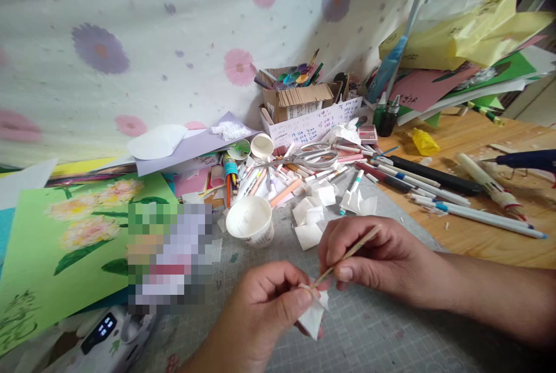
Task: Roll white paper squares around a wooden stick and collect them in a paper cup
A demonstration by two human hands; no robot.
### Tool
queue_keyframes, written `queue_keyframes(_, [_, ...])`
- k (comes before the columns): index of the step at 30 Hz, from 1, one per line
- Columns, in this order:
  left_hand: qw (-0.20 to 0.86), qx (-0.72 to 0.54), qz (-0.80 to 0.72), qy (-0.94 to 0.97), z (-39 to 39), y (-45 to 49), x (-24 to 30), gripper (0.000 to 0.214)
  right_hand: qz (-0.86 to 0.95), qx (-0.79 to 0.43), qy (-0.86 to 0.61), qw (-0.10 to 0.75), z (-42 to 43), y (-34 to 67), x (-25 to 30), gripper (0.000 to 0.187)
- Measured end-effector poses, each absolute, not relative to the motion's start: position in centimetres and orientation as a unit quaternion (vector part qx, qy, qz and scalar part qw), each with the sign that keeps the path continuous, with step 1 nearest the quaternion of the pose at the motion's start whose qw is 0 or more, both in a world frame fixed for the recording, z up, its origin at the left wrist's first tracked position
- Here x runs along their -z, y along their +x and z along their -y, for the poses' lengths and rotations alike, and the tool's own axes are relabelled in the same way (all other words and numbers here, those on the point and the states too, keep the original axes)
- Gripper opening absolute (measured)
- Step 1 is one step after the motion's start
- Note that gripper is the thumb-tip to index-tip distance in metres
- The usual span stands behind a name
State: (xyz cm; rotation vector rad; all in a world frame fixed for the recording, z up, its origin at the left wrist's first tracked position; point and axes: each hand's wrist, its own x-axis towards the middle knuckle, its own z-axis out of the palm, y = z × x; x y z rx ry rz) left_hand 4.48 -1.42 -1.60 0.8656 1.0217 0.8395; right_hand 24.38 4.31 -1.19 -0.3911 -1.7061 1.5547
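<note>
My left hand (260, 303) is closed in a pinch on a small piece of white paper (313, 314), held just above the grey cutting mat (373, 326). My right hand (373, 260) grips a thin wooden stick (347, 254) whose tip presses into the top of that paper. The two hands almost touch at the paper. Several loose white paper squares (309, 223) lie on the mat beyond my hands, beside a white paper cup (249, 220).
Pens, markers and scissors (315, 156) are heaped behind the cup. A green flower picture (65, 245) lies at left, a cardboard box (297, 101) at the back, stacked coloured paper (456, 43) at upper right, a glue gun (527, 160) on the wooden table (478, 240).
</note>
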Motion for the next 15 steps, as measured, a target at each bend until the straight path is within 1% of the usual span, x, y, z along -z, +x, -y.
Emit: queue_keyframes(15, [0.700,-0.366,-0.466,0.399,1.35,4.13,1.71,0.023,0.672,-0.602,-0.152,0.403,-4.30,24.33,1.05,0.005])
